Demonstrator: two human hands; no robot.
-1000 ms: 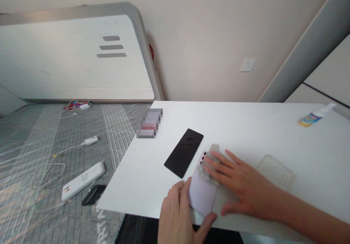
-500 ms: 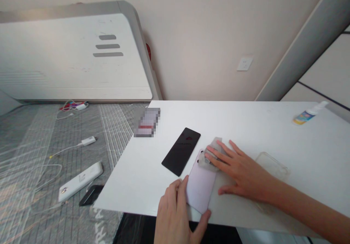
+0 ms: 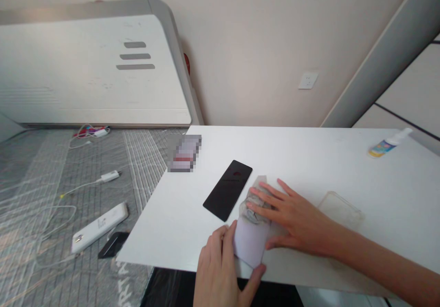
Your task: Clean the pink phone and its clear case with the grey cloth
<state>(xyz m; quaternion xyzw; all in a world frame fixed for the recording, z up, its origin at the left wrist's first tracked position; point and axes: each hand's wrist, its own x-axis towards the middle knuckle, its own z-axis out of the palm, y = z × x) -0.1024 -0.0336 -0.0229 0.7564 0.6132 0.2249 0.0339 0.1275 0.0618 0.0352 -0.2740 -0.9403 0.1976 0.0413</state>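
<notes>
A lavender phone [image 3: 250, 243] lies back side up near the front edge of the white table [image 3: 292, 149]. My left hand [image 3: 220, 265] holds its lower end, fingers along the left side and thumb at the bottom corner. A crumpled thin grey cloth [image 3: 253, 211] covers the phone's upper part and hides its cameras. Spread flat over this cloth, the fingers of my right hand [image 3: 287, 213] press it against the phone. A black phone [image 3: 228, 190] rests screen up just to the left. Beside my right forearm is a clear phone case [image 3: 340, 206], partly hidden by the arm.
A spray bottle [image 3: 388, 143] lies at the far right of the table. A pixelated rectangular item [image 3: 185, 153] sits at the left edge. On the grey bedding to the left are a white power bank [image 3: 99, 227], a dark phone-like object [image 3: 113, 245] and a charger with cable [image 3: 110, 176].
My right hand has slid slightly left and down with the cloth, which is now bunched more across the phone's upper back and over its cameras. My left hand stays in place.
</notes>
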